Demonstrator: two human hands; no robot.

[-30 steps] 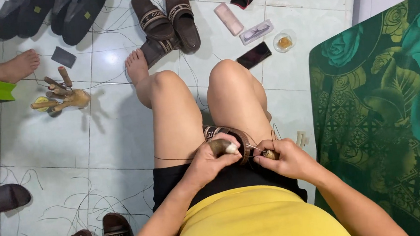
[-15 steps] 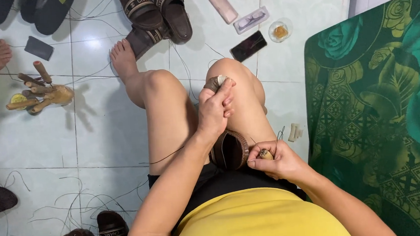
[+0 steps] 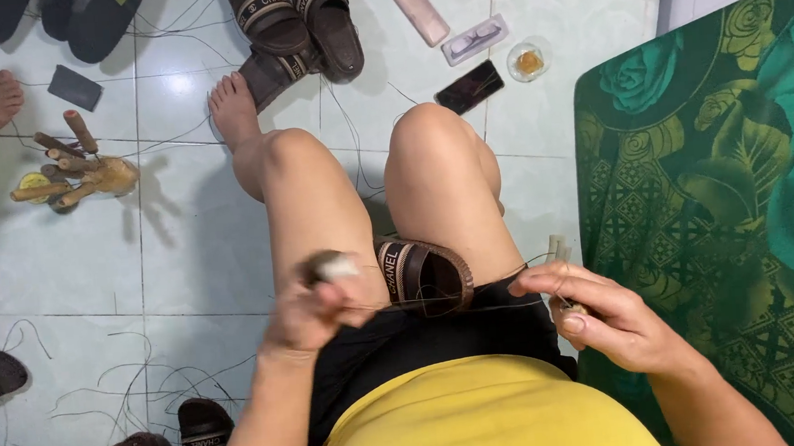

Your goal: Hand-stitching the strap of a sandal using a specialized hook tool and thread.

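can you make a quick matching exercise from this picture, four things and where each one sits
Things:
1. brown sandal
2. black phone
3. left hand
4. green rose-patterned mat

Places:
A. along the right edge of the view
B. between the person's thighs
C. flat on the tiles beyond the knee
D. raised over the left thigh, closed on a small tool

Pairs: 1-B, 2-C, 3-D, 4-A

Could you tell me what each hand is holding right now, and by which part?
The left hand closes around a small blurred tool; its grip point cannot be told. The right hand pinches thin thread running to the brown sandal.
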